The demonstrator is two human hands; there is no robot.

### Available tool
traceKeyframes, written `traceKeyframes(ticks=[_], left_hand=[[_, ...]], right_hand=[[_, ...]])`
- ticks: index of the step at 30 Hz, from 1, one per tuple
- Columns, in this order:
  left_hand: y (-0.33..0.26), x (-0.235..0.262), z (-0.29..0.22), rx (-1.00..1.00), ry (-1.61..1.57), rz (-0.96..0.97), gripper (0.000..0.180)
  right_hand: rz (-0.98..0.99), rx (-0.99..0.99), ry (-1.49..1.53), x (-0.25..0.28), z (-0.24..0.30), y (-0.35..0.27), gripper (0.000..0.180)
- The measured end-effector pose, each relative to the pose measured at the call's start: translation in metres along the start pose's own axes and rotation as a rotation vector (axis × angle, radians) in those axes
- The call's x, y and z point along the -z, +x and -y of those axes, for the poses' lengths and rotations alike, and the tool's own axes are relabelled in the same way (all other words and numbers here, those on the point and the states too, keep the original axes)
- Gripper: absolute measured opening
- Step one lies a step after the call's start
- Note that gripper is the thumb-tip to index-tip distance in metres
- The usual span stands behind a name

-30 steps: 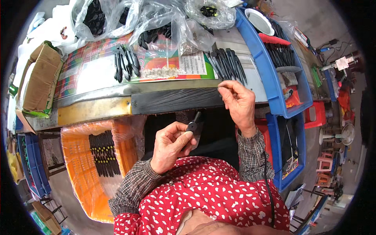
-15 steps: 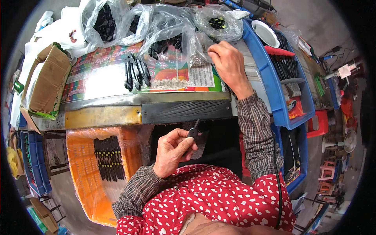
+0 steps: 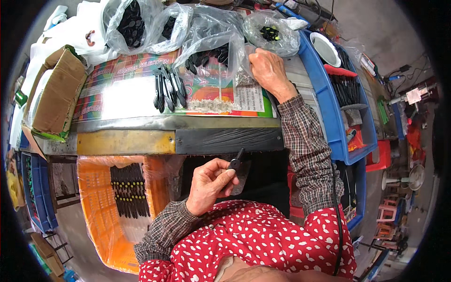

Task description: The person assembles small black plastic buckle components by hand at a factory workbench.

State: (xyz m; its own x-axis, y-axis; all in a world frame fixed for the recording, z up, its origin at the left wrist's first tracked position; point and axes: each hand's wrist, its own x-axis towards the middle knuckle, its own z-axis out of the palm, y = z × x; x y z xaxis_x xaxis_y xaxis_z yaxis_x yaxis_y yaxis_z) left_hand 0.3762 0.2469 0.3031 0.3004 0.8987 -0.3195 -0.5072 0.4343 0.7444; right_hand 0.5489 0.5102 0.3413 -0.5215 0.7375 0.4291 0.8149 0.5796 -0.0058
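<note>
With left hand point(image 3: 209, 186), pinching black part point(image 3: 235, 164); with right hand point(image 3: 271, 71), half curled at small bag point(image 3: 244, 78); cannot tell if gripping.

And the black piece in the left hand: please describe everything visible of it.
The black piece looks like plastic, with a rounded, flat end and a thin stem pointing up and slightly right in the picture. The left hand pinches it at the rounded end, near the table edge. Its gripped part is hidden.
</note>
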Motion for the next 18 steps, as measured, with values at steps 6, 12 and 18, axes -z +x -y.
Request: traceKeyframes(ticks=[6,12,18], left_hand=[[0.0018,0.0029,0.0012,0.007,-0.005,-0.009,0.011],[0.0058,0.0026,0.0059,0.031,-0.022,0.0,0.012],[0.0053,0.0028,0.0046,0.03,-0.028,-0.009,0.012]], right_hand=[[0.045,-0.038,0.03,-0.0025,-0.0015,-0.0015,0.01],[0.027,-0.082,0.09,-0.0032,-0.0003,-0.0005,0.013],[0.021,-0.083,0.148,-0.002,-0.0048,-0.0017,0.014]])
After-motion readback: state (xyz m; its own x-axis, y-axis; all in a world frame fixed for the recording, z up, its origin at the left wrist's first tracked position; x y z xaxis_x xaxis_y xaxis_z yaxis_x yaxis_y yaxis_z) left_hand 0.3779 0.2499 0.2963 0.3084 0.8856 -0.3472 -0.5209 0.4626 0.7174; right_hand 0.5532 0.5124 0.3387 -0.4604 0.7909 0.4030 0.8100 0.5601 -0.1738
